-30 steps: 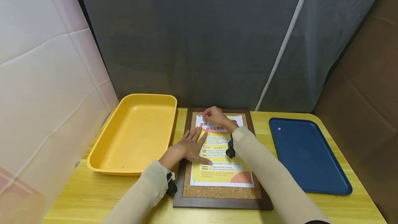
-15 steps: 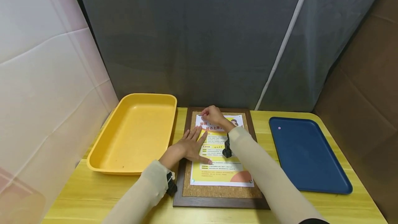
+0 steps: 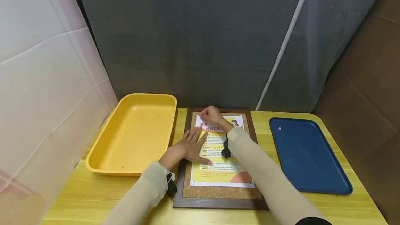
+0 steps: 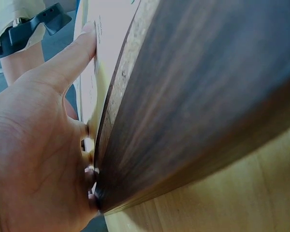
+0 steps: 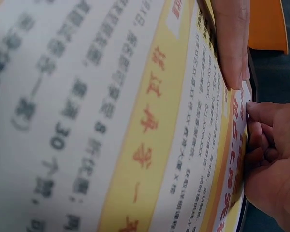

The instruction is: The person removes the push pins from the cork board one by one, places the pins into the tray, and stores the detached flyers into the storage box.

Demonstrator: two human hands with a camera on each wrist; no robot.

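Note:
A printed poster [image 3: 218, 174] lies on a cork board [image 3: 222, 193] with a dark wooden frame [image 3: 218, 203]. My left hand [image 3: 191, 148] rests spread on the poster's left side; its palm and thumb show beside the frame in the left wrist view. My right hand [image 3: 213, 116] is at the poster's top left corner, fingers curled, pinching at a small dark thumbtack [image 3: 199, 116]. The fingers partly hide it. In the right wrist view the right hand's thumb [image 5: 263, 112] meets the paper's edge. Thumbtacks also show at the bottom left [image 3: 193, 182] and bottom right [image 3: 251, 182] corners.
To the left stands a deep yellow tray [image 3: 173, 127]. On the right is a flat blue tray [image 3: 312, 162] with a small pink thumbtack [image 3: 279, 128] on it. Both rest on a wood-grain table [image 3: 93, 197]. A grey curtain [image 3: 193, 44] hangs behind the board.
My right hand has shifted slightly left at the poster's top left corner, and its forearm has swung left, uncovering more of the printed figure. The left hand stays in place.

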